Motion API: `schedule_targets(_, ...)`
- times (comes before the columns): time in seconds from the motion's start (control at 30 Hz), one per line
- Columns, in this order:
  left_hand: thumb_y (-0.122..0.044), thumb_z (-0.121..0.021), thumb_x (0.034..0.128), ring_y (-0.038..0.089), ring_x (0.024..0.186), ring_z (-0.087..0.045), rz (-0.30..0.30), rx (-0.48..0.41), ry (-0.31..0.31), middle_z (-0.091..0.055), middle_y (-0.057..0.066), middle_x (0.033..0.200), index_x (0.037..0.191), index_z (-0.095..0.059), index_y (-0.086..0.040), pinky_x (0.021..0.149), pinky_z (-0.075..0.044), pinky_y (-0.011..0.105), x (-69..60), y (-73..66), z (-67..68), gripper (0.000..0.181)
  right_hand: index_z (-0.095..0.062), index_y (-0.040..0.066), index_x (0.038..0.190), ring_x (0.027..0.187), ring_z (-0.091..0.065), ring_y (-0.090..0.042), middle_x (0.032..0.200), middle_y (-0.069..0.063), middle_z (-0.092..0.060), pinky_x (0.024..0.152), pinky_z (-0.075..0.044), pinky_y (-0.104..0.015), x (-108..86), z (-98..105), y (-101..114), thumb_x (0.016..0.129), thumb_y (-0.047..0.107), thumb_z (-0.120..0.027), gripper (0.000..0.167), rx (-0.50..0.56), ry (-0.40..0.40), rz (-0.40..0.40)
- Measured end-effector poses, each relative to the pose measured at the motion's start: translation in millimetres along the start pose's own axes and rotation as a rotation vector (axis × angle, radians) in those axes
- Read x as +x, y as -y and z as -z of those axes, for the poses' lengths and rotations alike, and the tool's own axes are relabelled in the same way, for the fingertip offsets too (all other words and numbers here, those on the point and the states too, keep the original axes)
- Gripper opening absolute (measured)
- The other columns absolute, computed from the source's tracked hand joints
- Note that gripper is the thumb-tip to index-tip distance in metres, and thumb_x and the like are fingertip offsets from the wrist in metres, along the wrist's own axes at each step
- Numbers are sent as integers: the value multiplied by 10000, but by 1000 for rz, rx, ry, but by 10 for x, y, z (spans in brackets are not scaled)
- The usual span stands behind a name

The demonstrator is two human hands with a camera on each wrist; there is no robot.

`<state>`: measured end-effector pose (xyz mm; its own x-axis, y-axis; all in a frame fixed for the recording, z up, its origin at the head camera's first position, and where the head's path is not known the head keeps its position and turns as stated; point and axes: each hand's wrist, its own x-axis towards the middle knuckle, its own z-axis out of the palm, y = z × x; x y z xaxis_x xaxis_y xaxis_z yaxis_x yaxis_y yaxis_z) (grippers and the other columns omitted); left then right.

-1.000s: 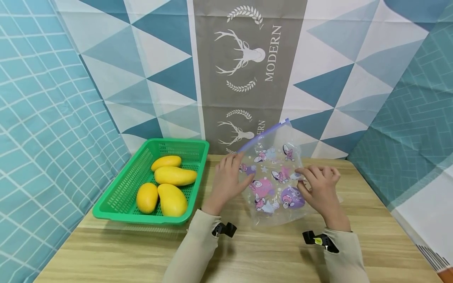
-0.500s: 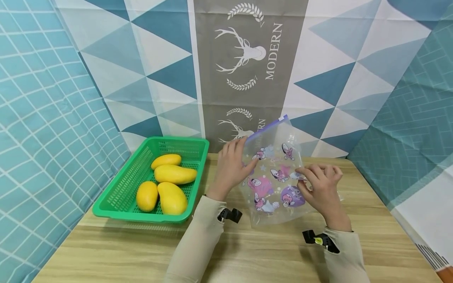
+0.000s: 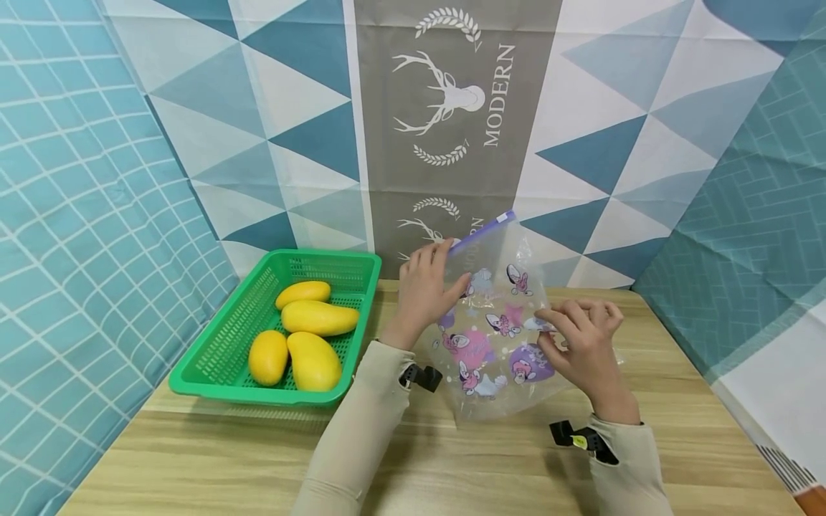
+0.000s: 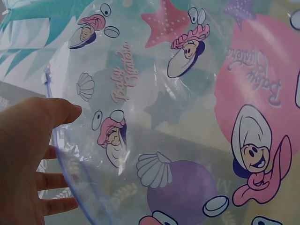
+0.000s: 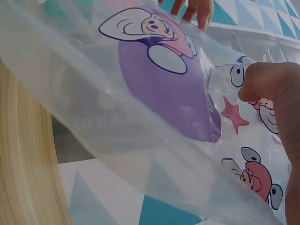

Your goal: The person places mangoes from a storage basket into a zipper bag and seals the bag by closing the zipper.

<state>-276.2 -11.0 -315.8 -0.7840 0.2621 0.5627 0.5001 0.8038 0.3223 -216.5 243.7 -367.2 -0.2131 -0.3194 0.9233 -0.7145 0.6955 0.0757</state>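
Note:
A clear plastic slider zip bag (image 3: 500, 330), printed with pink and purple cartoon figures, is held tilted above the wooden table. Its purple zip edge (image 3: 484, 231) slants along the upper left. On that side is my left hand (image 3: 422, 290), its thumb in front of the film and its fairly straight fingers at the zip edge; thumb and fingers stand apart in the left wrist view. At the opposite side, my right hand (image 3: 587, 347) pinches the film between thumb and curled fingers. The right wrist view shows the right thumb (image 5: 267, 82) against the bag; its other fingers are hidden there.
A green plastic basket (image 3: 216, 347) stands left of the hands, holding several yellow mangoes (image 3: 319, 319). The wooden table (image 3: 490, 473) runs under everything. Patterned cloth (image 3: 310, 107) hangs close behind the table and at both sides.
My left hand has moved up along the bag's left side toward the zip edge. The top of the bag has shifted slightly left. My right hand keeps its pinch almost in place.

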Motion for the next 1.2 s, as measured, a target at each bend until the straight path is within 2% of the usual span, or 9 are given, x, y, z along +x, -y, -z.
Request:
schedule_targets(0.2,-431,-595,971,369,1288,-477,22,-2,25,-517,170,1407,1497,-414,-107,1040,-354,562,-5,13,-40,644,-727,36,895,843,-447,-421,846,-140,-611,800,-152,-666,-7,3,11,867,167,-559,215,-1,1,3)
schedule_targets(0.37,-409,-557,995,347,1251,-514,22,19,-5,-539,158,1381,1478,-436,-100,1018,-374,550,-8,8,-73,587,-725,39,896,836,-439,-420,845,-140,-607,796,-142,-659,-15,-6,3,881,184,-556,223,4,-8,1)
schedule_targets(0.7,-280,-539,1017,334,1107,-596,-68,15,-139,-619,164,1228,1355,-545,-29,831,-482,494,-2,-21,-90,421,-724,28,897,838,-437,-428,847,-154,-610,783,-148,-698,-34,-28,-39,849,169,-569,215,4,-6,-14)
schedule_targets(0.97,-201,-531,1023,304,1047,-570,-125,-20,-143,-613,134,1175,1288,-572,-27,777,-456,456,-3,-37,-116,321,-723,28,902,841,-440,-425,849,-150,-613,781,-148,-708,-55,-43,-65,830,156,-568,213,7,7,-29)
schedule_targets(1.2,-165,-573,1014,265,1005,-612,-185,72,-180,-652,94,1098,1218,-611,-57,809,-481,417,23,-61,-118,234,-727,21,919,844,-441,-428,847,-160,-609,793,-145,-691,-82,-54,-81,821,155,-574,225,5,17,-52)
